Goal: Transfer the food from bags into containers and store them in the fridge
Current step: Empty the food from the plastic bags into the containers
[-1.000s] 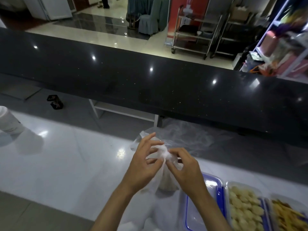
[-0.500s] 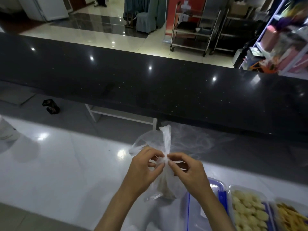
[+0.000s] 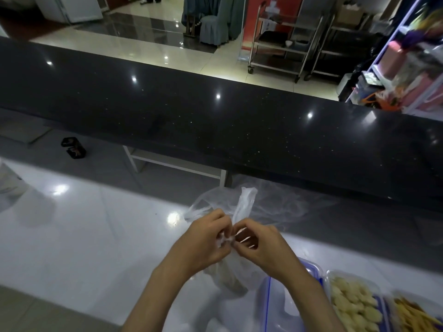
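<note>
Both hands on the knot of the clear plastic bag [image 3: 230, 271], held just over the white bench [image 3: 96, 236]. My left hand [image 3: 203, 243] pinches the knot; my right hand [image 3: 263, 248] pinches it from the other side. Empty container [image 3: 282, 305] just right, filled containers [image 3: 352, 303] beside it.

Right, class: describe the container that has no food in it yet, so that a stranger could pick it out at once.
Start at the white counter and go to its near right corner, where three clear plastic boxes stand in a row. The empty container is the leftmost, under the right hand's wrist, beside the tied plastic bag. Unlike the container of pale round pieces and the container of yellow sticks, it holds nothing.
</note>
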Demonstrator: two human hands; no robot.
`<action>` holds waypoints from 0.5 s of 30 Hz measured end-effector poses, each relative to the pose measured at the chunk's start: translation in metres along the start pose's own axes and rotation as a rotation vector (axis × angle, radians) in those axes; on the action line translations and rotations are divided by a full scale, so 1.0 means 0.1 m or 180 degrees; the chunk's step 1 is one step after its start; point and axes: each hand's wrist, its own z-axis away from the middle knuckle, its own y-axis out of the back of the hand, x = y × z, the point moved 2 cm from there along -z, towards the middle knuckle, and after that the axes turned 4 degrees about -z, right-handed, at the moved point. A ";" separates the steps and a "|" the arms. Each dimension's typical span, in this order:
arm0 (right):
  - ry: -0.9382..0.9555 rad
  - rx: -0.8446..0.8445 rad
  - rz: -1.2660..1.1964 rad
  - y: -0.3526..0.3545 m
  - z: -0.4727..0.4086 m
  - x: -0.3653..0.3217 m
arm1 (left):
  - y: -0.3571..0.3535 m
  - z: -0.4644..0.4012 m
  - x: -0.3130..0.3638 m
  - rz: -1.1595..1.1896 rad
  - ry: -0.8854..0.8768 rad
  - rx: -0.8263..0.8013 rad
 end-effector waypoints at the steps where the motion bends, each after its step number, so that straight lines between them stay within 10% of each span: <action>1: 0.0024 0.0012 0.0101 -0.01 -0.01 -0.02 | 0.02 0.00 -0.01 -0.0043 -0.0056 -0.0040; 15: 0.0359 0.0385 0.0466 -0.14 0.10 -0.01 | 0.00 0.12 -0.01 -0.0119 -0.0081 -0.0455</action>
